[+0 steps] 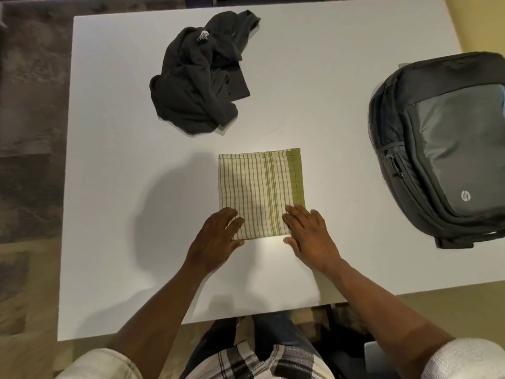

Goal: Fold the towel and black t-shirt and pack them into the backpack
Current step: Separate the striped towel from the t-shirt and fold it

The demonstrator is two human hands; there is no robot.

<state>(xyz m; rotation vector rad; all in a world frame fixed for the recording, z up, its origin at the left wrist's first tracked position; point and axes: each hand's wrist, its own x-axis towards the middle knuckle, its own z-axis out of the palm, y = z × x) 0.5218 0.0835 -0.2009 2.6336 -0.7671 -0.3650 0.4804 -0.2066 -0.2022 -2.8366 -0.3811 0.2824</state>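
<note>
Towel (259,192): folded to a neat, nearly square packet, lying flat on the white surface (109,187) directly ahead of the person.

Hands: left hand (216,236) rests flat on the packet's near left corner, fingers straight and relaxed, nothing gripped. Right hand (308,233) lies the same way on the near right corner, palm down, fingers extended, partly on cloth and partly on the surface.

Step in hand (my reading): pressing or smoothing the last fold. To do it well, sweep both palms outward from the centre toward the far edge so layers lie flush and edges stay aligned; lift the packet only with support beneath, or it will sag open.

Materials: thin woven cotton, cream with fine green pinstripes and a solid green band along the right edge; creases hold crisply.

Black t-shirt (199,77): crumpled in a soft heap on the far side, well apart from the towel, not yet folded. Limp jersey with deep wrinkles.

Backpack (442,149): lies flat at the right edge of the surface, grey-black synthetic shell, smooth front panel, apparently zipped.
</note>
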